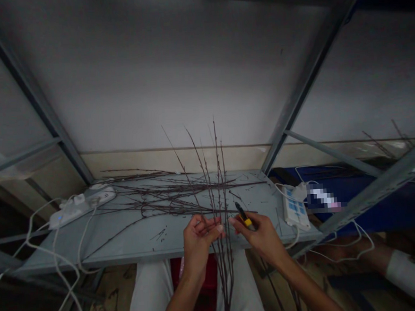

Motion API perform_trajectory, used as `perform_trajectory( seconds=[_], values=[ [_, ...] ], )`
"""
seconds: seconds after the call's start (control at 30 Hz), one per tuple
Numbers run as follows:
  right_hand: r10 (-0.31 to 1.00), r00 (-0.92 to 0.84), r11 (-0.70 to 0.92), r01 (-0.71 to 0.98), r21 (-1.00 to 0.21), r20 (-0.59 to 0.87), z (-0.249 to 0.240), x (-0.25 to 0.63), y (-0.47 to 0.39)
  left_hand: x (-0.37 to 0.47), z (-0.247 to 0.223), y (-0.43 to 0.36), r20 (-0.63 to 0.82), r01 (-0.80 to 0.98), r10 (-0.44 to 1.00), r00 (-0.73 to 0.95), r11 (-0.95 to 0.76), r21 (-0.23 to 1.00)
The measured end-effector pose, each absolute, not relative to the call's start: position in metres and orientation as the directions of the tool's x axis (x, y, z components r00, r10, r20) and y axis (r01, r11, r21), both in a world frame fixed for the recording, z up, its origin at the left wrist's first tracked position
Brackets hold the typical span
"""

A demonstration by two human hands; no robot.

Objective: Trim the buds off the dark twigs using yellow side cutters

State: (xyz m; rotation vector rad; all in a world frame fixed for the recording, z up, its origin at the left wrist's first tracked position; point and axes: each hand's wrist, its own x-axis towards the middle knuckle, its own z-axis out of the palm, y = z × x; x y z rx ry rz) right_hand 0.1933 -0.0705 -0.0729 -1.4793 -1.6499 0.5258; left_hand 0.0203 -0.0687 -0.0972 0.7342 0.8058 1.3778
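Nearest, long branches (224,277) in an upright bunch, rising past the near edge of a grey shelf (135,243), between pale trouser legs (149,297) and before loose twigs (193,207) laid left to right; probably light and springy, brittle toward the budded tips, best taken low at the thicker, gathered stems. Left hand (197,239) half-curled at the bunch's left, thumb close to fingertips, cannot tell whether pinching a stem. Right hand (261,234) at its right, curled around a black-and-yellow tool (246,219), thumb and forefinger nearly meeting beside the stems.
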Motion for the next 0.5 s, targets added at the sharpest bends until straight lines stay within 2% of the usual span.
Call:
perform_trajectory(
  seconds=[0.07,0.17,0.5],
  values=[
    [0.958,0.093,0.2,0.461,-0.865,0.271,-0.061,0.186,-0.068,0.021,-0.096,-0.07,-0.048,-0.54,0.998,0.036,0.06,0.84],
    [0.955,0.132,0.205,0.359,-0.911,0.266,-0.045,0.179,-0.06,0.023,-0.094,-0.072,-0.031,-0.527,0.998,0.061,0.059,0.848],
    [0.946,0.067,0.272,0.367,-0.889,0.317,-0.031,0.178,-0.045,0.022,-0.09,-0.075,-0.009,-0.513,0.997,0.071,0.044,0.857]
  ],
)
